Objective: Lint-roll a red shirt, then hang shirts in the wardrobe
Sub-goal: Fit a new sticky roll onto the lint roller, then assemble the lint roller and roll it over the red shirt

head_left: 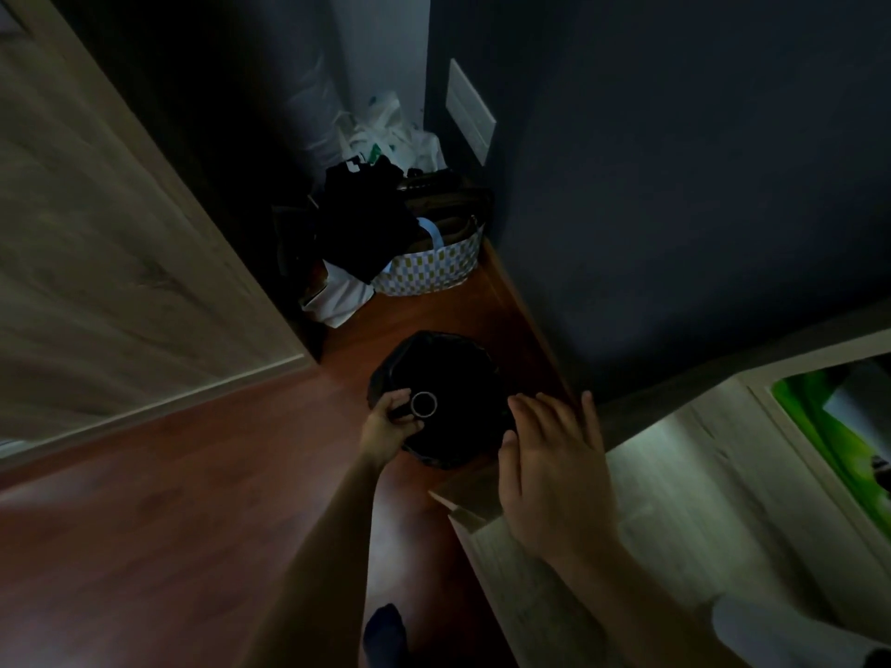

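We see the bare left arm stretched forward and down; the left hand [389, 424] has its fingers curled round the handle of a lint roller [424, 404]. The right hand [549, 474] hovers palm down, fingers straight and slightly spread, holding nothing. A dark-socked foot [384, 629] shows below.

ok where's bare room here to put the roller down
Widest bare patch: the wood floor between the pale door and the bin, left of the left hand gripping the lint roller. A narrow strip lies between the bin and the bags. The corner beyond is crowded with those bags.
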`<state>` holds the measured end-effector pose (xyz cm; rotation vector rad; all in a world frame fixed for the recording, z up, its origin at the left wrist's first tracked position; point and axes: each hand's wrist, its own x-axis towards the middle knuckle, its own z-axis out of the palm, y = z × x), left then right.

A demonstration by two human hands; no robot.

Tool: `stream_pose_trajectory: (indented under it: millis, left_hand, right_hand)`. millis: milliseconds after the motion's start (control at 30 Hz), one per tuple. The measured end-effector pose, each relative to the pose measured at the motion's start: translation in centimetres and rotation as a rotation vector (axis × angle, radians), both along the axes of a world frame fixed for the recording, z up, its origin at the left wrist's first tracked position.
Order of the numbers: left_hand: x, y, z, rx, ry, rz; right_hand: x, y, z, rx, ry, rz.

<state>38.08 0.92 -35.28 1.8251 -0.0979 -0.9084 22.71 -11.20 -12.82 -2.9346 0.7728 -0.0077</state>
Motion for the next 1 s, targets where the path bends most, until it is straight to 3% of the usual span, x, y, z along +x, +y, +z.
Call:
stream_pose_trajectory:
  millis: [167, 300, 467, 667, 767, 900, 1000]
  left_hand:
    - [-0.7, 0.4, 0.2, -0.047, -0.002, 0.069]
    - [-1.6, 1.5, 3.2, -0.043, -0.123, 0.111]
    - [-3.7, 3.6, 10.4, -0.187, -0.242, 0.244]
    - [-8.6, 6.2, 20.3, -0.32, -0.246, 0.391]
    - [-11.4, 7.7, 24.1, -0.354, -0.267, 0.408]
    - [-14.6, 8.3, 28.1, -0.354, -0.293, 0.306]
    - [-18.2, 7.5, 31.9, -0.364, -0.322, 0.215]
  right_hand:
    - [-0.1, 0.0, 0.1, 0.009, -0.008, 0.01]
    - [0.0, 0.2, 0.6, 0.017, 0.004, -0.001]
    - [0.0, 0.3, 1.3, 0.061, 0.032, 0.001]
    - [-0.1, 0.6, 2.2, 0.117, 0.016, -0.006]
    - [-0.5, 0.8, 3.0, 0.253, -0.042, 0.0]
    - [-2.5, 0.8, 6.1, 0.651, -0.206, -0.131]
    - [-7.6, 1.4, 10.6, 0.719, -0.392, -0.139]
